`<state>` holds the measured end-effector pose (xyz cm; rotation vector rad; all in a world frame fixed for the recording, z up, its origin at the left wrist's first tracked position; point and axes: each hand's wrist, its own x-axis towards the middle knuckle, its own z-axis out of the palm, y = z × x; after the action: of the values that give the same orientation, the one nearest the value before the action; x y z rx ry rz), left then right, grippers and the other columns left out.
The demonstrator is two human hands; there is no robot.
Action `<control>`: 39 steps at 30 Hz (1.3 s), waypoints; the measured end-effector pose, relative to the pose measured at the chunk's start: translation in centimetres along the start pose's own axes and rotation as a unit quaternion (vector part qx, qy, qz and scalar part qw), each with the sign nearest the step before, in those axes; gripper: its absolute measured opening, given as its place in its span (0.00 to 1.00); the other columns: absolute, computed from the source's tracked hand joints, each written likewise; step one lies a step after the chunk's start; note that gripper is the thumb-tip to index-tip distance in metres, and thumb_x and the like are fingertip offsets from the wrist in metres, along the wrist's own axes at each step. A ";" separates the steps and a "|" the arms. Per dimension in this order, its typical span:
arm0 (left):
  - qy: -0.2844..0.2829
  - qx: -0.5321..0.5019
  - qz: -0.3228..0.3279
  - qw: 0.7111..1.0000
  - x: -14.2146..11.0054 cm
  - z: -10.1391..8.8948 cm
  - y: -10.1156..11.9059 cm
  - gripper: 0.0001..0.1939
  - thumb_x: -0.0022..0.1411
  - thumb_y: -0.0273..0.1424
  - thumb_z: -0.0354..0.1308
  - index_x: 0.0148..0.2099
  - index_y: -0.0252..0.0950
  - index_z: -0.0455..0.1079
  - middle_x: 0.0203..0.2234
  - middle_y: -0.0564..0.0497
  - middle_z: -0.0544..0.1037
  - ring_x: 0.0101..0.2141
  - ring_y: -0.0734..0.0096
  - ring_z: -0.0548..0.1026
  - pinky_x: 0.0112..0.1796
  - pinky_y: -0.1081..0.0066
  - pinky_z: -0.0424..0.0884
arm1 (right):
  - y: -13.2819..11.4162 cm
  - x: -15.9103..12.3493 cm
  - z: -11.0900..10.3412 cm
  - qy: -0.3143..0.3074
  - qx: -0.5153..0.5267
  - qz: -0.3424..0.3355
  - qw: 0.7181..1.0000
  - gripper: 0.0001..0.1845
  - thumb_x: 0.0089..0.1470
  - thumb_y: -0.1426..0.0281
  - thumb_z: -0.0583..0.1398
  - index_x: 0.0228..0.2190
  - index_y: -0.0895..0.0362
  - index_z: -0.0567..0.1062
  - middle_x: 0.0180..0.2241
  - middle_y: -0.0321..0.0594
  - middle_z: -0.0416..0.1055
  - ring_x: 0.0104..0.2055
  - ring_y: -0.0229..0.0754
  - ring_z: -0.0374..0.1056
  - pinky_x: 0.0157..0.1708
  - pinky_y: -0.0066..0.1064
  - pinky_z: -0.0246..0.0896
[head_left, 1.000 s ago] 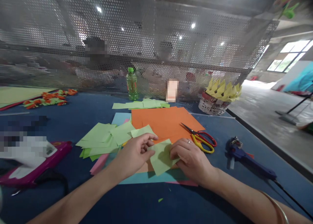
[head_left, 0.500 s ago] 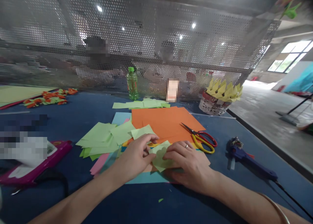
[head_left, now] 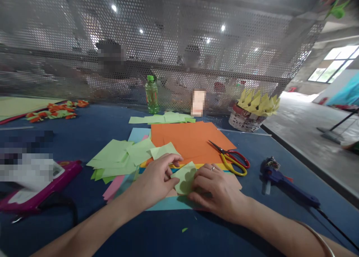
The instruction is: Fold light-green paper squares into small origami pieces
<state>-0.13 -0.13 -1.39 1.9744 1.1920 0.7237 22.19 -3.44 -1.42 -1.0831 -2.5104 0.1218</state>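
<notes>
A pale green square of paper [head_left: 185, 177] lies turned like a diamond between my hands, on top of stacked coloured sheets. My left hand [head_left: 158, 176] pinches its left corner near the thumb, with the index finger arched above. My right hand [head_left: 218, 187], with a ring on one finger, has curled fingers closed on the right side of the square, hiding that corner. Beneath are orange sheets [head_left: 185, 137] and a light blue sheet [head_left: 165, 204]. More pale green squares [head_left: 112, 156] are piled beside my left hand. Scissors [head_left: 228, 156] with red and yellow handles lie beyond my right hand.
A blue glue gun [head_left: 291, 186] with a cord lies at right. A magenta device [head_left: 64, 178] sits at left. Farther back stand a green bottle [head_left: 152, 96] and a basket [head_left: 246, 118] with yellow folded paper points. Orange and green folded pieces [head_left: 60, 110] lie far left.
My right hand's fingers have drawn slightly right and curled at the square's right side. My left hand has stayed almost still.
</notes>
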 end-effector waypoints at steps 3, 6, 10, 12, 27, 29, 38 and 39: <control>-0.009 0.003 -0.010 1.000 -0.1 0.0 0.5 0.21 0.57 0.27 0.57 0.54 0.38 0.67 0.42 0.47 0.75 0.27 0.72 0.72 0.28 0.70 0.73 | -0.2 0.2 0.1 0.010 0.028 0.025 0.999 0.09 0.61 0.68 0.62 0.28 0.55 0.72 0.31 0.37 0.73 0.36 0.41 0.66 0.33 0.31 0.55; -0.014 0.010 -0.014 1.000 -0.2 -0.1 0.8 0.21 0.57 0.27 0.56 0.54 0.38 0.67 0.38 0.49 0.75 0.26 0.73 0.71 0.26 0.72 0.71 | -0.3 0.2 0.5 0.010 0.078 0.072 0.994 0.09 0.61 0.71 0.62 0.28 0.56 0.71 0.31 0.36 0.72 0.35 0.40 0.67 0.34 0.30 0.57; -0.018 0.018 -0.009 1.000 -0.2 -0.1 0.8 0.21 0.57 0.27 0.56 0.54 0.37 0.67 0.31 0.52 0.73 0.23 0.74 0.69 0.24 0.73 0.68 | -0.4 0.1 1.0 0.014 0.098 0.104 0.990 0.10 0.59 0.72 0.63 0.27 0.56 0.69 0.31 0.37 0.70 0.35 0.40 0.65 0.36 0.31 0.58; -0.017 0.019 -0.003 1.000 -0.2 0.0 0.7 0.21 0.57 0.26 0.55 0.54 0.38 0.67 0.30 0.53 0.72 0.23 0.74 0.69 0.23 0.74 0.67 | -0.4 0.0 1.3 0.019 0.092 0.108 0.990 0.11 0.57 0.75 0.64 0.26 0.56 0.68 0.30 0.37 0.69 0.34 0.40 0.64 0.35 0.31 0.57; -0.048 0.030 -0.034 0.998 -0.5 0.8 0.3 0.29 0.55 0.31 0.65 0.58 0.44 0.63 0.35 0.53 0.71 0.27 0.70 0.70 0.29 0.70 0.66 | -0.4 0.2 2.0 0.043 0.079 0.106 0.990 0.11 0.55 0.77 0.64 0.26 0.57 0.68 0.29 0.36 0.68 0.33 0.40 0.63 0.35 0.31 0.56; -0.045 0.040 -0.038 0.997 -0.5 0.8 0.2 0.29 0.55 0.30 0.65 0.58 0.45 0.63 0.36 0.53 0.71 0.28 0.69 0.71 0.30 0.69 0.66 | -0.4 0.2 1.9 0.041 0.078 0.107 0.990 0.10 0.54 0.77 0.65 0.26 0.57 0.68 0.30 0.36 0.68 0.34 0.40 0.63 0.35 0.31 0.56; -0.052 0.047 -0.062 0.996 -0.4 1.0 0.2 0.28 0.56 0.36 0.66 0.57 0.46 0.63 0.37 0.53 0.72 0.28 0.68 0.71 0.30 0.69 0.65 | -0.5 0.4 1.3 0.016 0.071 0.140 0.988 0.09 0.53 0.77 0.66 0.28 0.57 0.70 0.32 0.37 0.70 0.35 0.40 0.65 0.35 0.31 0.57; -0.048 0.052 -0.061 0.996 -0.4 1.0 0.3 0.28 0.56 0.37 0.66 0.57 0.46 0.63 0.38 0.53 0.72 0.28 0.68 0.71 0.30 0.68 0.65 | -0.6 0.5 1.3 0.016 0.070 0.139 0.988 0.09 0.53 0.77 0.66 0.28 0.57 0.70 0.32 0.37 0.70 0.35 0.40 0.65 0.35 0.31 0.57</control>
<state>0.63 -0.85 -1.83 1.9769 1.3034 0.5079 21.01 -3.41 -2.34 -1.3572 -2.2718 0.3501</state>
